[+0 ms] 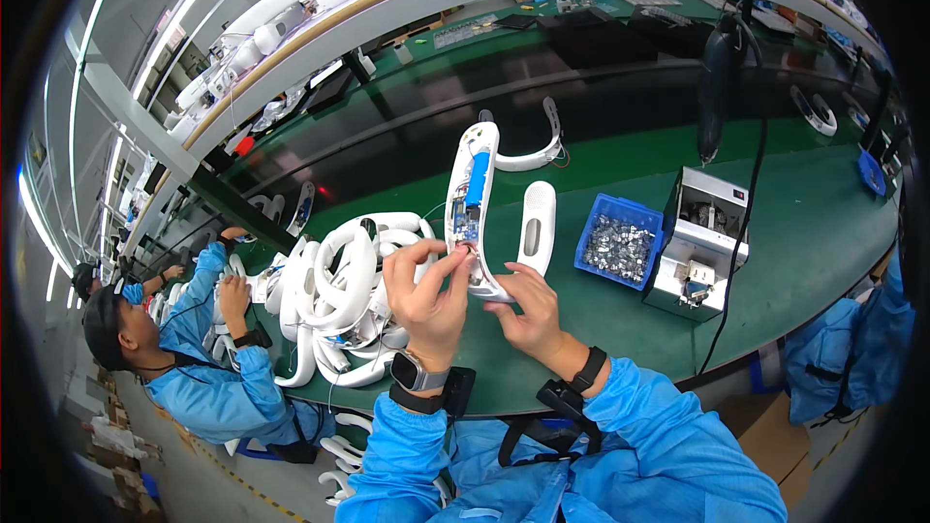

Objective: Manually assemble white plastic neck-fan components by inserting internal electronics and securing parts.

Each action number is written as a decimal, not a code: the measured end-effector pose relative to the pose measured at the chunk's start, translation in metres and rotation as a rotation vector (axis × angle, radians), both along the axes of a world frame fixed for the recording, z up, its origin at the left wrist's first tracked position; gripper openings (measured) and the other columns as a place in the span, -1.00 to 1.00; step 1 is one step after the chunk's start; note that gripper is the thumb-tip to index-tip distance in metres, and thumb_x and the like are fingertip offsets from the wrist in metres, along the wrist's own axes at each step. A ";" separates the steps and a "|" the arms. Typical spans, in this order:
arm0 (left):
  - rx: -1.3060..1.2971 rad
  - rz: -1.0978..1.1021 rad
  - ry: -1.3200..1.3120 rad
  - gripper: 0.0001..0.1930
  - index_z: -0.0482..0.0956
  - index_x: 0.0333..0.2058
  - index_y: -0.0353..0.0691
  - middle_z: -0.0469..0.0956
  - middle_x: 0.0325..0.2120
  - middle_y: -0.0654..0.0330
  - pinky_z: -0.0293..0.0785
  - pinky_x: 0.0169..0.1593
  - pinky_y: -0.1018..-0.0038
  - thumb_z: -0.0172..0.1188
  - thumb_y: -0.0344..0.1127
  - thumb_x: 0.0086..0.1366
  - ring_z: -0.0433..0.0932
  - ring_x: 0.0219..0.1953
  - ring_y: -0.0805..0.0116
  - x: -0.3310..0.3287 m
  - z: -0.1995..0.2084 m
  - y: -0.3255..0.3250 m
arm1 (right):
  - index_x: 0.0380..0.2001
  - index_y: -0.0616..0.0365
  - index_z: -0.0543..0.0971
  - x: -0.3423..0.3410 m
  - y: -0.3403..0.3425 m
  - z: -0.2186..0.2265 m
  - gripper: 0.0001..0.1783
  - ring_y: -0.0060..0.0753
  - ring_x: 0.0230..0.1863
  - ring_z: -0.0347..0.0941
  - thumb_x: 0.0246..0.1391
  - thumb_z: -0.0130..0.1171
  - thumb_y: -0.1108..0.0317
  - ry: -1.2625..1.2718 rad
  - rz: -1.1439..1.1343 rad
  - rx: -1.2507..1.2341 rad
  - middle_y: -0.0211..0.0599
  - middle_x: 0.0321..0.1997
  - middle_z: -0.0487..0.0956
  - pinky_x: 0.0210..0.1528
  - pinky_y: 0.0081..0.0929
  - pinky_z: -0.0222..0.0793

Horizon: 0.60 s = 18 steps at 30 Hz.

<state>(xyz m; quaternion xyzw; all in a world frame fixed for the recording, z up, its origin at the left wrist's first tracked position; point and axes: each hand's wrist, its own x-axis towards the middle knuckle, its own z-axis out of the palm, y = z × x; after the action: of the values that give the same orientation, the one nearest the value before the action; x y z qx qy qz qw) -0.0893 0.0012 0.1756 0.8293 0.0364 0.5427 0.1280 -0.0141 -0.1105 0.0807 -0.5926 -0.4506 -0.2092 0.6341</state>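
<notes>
I hold a white U-shaped neckband housing [495,143] above the green bench, its two arms pointing away from me. The left arm lies uncovered, showing a blue battery cell [478,180] and a blue circuit board [467,227]. At the lower end of that board, thumb and forefinger of my left hand [426,300] pinch together among thin wires; what lies between the fingertips is too small to tell. My right hand [531,315] grips the curved bottom of the housing, thumb beneath and fingers over it. The right arm [538,223] has a slotted inner face.
White neckband housings [339,271] pile up on the left. A blue bin [620,232] of small metal parts stands right, beside a metal box machine [693,252]. A dark tool [719,87] hangs by its cord. Another neckband [528,160] lies behind. A co-worker [203,349] sits left.
</notes>
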 end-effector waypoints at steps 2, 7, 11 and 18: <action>0.084 -0.008 0.062 -0.80 0.71 -0.34 -0.18 0.58 -0.28 0.16 0.42 -0.22 0.40 0.40 -0.55 0.02 0.47 -0.29 0.22 0.005 0.001 0.004 | -0.22 0.29 0.58 0.001 -0.001 -0.005 -0.64 -0.04 -0.28 0.58 -0.11 0.40 0.37 0.011 0.003 0.001 -0.09 -0.28 0.64 0.10 -0.06 0.45; -0.134 -0.070 0.081 -0.87 0.69 -0.33 -0.26 0.56 -0.22 0.12 0.48 -0.11 0.39 0.31 -0.58 0.11 0.54 -0.17 0.23 0.004 0.000 0.001 | -0.21 0.29 0.58 0.000 0.002 -0.002 -0.65 -0.03 -0.28 0.57 -0.07 0.39 0.35 0.020 0.029 0.007 -0.09 -0.29 0.63 0.10 -0.04 0.44; -0.764 -0.339 -0.072 -0.76 0.56 -0.11 -0.37 0.56 -0.18 0.06 0.55 -0.10 0.48 0.19 -0.60 0.22 0.57 -0.13 0.31 0.014 -0.014 -0.007 | -0.21 0.27 0.58 0.001 0.002 -0.003 -0.65 -0.06 -0.26 0.57 -0.07 0.38 0.35 -0.002 0.059 -0.006 -0.12 -0.30 0.63 0.14 -0.03 0.40; -1.487 -0.536 0.122 -0.72 0.47 0.02 -0.34 0.64 -0.32 0.05 0.60 -0.44 0.53 0.00 -0.40 0.39 0.62 -0.50 0.41 0.017 -0.005 -0.006 | -0.19 0.23 0.59 0.004 0.007 -0.007 -0.66 -0.07 -0.25 0.57 -0.07 0.38 0.37 0.008 0.153 -0.004 -0.15 -0.31 0.63 0.18 -0.02 0.36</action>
<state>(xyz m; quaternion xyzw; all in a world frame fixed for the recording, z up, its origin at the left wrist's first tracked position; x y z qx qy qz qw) -0.0720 -0.0049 0.1702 0.5351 0.1954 0.2802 0.7727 -0.0098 -0.1030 0.0733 -0.5583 -0.4925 -0.1568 0.6490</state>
